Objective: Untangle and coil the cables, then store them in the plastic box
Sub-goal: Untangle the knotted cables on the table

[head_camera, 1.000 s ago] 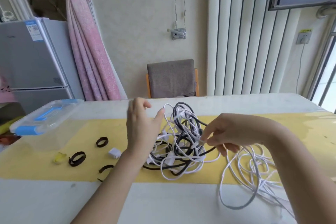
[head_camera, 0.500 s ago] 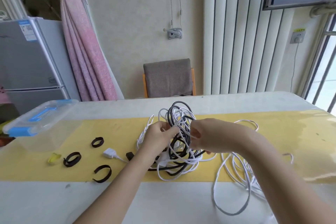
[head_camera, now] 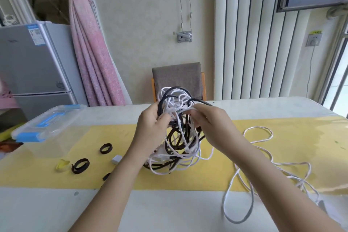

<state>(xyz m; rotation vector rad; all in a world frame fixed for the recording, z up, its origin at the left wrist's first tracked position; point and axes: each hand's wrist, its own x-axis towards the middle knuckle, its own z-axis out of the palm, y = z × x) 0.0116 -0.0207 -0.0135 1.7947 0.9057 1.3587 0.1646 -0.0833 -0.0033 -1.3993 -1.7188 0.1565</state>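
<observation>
Both hands have closed in on the tangle since a second ago. Then the left hand hovered open beside it and the clump lay low on the counter. Now the clump is hauled upright between the two hands, its top loops raised toward the far edge and its lowest loops apparently resting on the yellow mat mid-counter.

Judging by this, the untangling step is in hand and early. Black and white strands are thoroughly knotted together, and nothing is coiled or boxed. One white cable trails loose in wide loops toward the right edge and the near right corner, partly drawn out of the clump.

The left hand grips the left side of the tangle, fingers curled round several strands. The right hand has its fingers hooked into the upper white strands, thumb side hidden, so exactly which strand it pinches cannot be told.

Next, I would expect the right hand to find where the white cable passes through the black loops and draw it out. The left hand should steady the mass, easing rather than yanking, since pulling hard would likely tighten the knots.

The plastic box sits lidded at the far left corner, well apart from the hands. Black straps and a white plug lie on the mat between it and the tangle.
</observation>
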